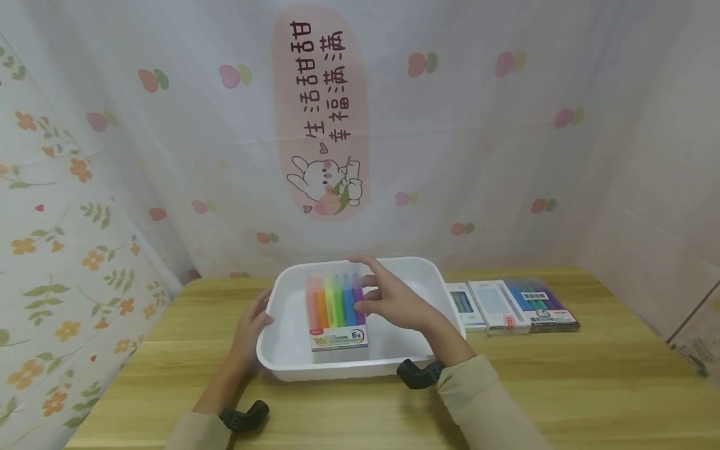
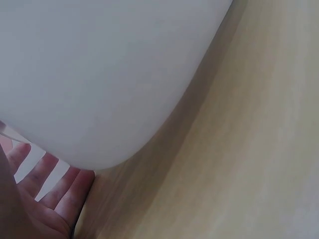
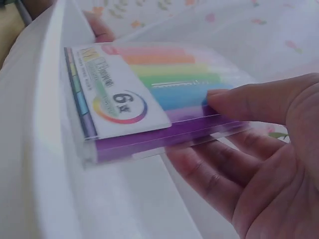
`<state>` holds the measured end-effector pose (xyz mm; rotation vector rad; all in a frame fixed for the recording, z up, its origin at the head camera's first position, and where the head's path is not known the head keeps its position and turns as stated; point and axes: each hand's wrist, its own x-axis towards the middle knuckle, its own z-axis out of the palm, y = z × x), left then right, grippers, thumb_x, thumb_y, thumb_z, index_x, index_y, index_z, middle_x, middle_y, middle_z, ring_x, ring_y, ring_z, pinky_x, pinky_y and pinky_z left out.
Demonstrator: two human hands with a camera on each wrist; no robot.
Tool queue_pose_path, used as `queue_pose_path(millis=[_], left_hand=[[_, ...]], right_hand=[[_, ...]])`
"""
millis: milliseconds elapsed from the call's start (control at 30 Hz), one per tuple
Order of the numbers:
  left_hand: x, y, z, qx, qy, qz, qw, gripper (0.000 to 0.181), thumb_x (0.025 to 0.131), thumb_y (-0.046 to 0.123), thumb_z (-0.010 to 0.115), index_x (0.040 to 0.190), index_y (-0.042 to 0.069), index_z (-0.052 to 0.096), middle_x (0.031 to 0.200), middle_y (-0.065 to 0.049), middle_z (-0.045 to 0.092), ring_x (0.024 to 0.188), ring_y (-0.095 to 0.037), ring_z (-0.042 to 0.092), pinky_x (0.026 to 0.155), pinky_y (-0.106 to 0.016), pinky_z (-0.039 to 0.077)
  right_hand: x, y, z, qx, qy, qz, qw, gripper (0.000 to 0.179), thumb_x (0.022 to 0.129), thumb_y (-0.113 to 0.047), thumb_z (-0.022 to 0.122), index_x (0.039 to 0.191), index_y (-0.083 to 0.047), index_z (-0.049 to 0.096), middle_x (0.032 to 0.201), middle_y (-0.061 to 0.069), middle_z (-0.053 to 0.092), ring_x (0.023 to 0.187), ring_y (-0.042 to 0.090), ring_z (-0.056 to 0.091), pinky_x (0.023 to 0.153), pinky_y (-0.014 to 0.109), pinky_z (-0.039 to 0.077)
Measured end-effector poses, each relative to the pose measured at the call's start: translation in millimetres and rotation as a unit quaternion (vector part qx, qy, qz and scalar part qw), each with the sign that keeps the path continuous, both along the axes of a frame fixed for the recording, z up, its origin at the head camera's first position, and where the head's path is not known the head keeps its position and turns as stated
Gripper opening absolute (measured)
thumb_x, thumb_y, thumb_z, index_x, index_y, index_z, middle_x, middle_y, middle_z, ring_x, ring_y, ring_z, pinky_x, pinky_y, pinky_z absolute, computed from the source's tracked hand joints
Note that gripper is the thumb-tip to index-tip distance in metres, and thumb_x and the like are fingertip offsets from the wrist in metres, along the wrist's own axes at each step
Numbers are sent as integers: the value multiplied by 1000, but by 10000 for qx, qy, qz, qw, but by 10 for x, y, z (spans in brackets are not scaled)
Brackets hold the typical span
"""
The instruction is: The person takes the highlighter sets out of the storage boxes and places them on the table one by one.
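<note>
A clear pack of rainbow highlighters (image 1: 336, 309) marked "6" is held tilted inside a white plastic tray (image 1: 416, 269) on the wooden table. My right hand (image 1: 388, 303) pinches the pack's right, purple edge. In the right wrist view the thumb lies on top of the highlighter pack (image 3: 149, 99) and the fingers (image 3: 219, 174) lie beneath it. My left hand (image 1: 251, 330) rests against the tray's left rim. In the left wrist view its fingers (image 2: 50, 186) lie straight beside the tray's outer wall (image 2: 99, 74).
Three flat stationery packs (image 1: 512, 305) lie side by side on the table (image 1: 562, 375), just right of the tray. Patterned curtains close in the back and left sides. Black wrist mounts (image 1: 419, 373) sit near the tray's front edge.
</note>
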<state>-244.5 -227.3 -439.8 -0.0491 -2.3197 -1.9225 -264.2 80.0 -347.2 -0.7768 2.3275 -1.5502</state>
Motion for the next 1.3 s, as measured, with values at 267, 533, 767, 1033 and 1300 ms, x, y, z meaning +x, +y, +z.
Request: queue_pose_path(millis=[267,533,767,1033,1300], left_hand=[[-24,9,-25,-18,157,114,9998,64,93,6,42,156,13,36,160,-24,38,137,-48,49,92,-25,55],[-41,36,-50,-66,204,-4,9998,62,94,8,44,156,16,37,160,-23,38,139,-48,48,106,-57,50],[-18,35,-10,-81,165,46,9998,63,94,8,44,156,14,35,161,-24,37,140,-48,46,107,-52,50],[5,4,2,-102,117,83,9998,63,95,8,43,157,12,35,160,-25,36,140,-49,46,107,-55,49],[-23,-9,-16,-46,78,59,9999,63,94,8,42,157,15,34,162,-23,35,143,-47,44,109,-54,48]], right_hand=[[37,152,111,-359,268,40,9990,79,94,-13,67,156,-35,24,136,16,61,116,32,70,96,47,59],[98,602,226,-732,504,70,9960,76,96,-12,64,156,-33,22,137,20,59,113,32,70,92,49,60],[123,971,401,-805,735,-132,9939,77,98,-12,62,159,-32,19,139,21,56,112,19,71,89,46,61],[124,1346,450,-1258,1170,-75,9851,73,101,-1,51,161,-27,17,125,-9,67,103,11,74,82,32,63],[104,1606,331,-1658,1174,-635,9771,64,104,-5,46,159,-28,23,119,-10,68,96,7,73,76,26,62]])
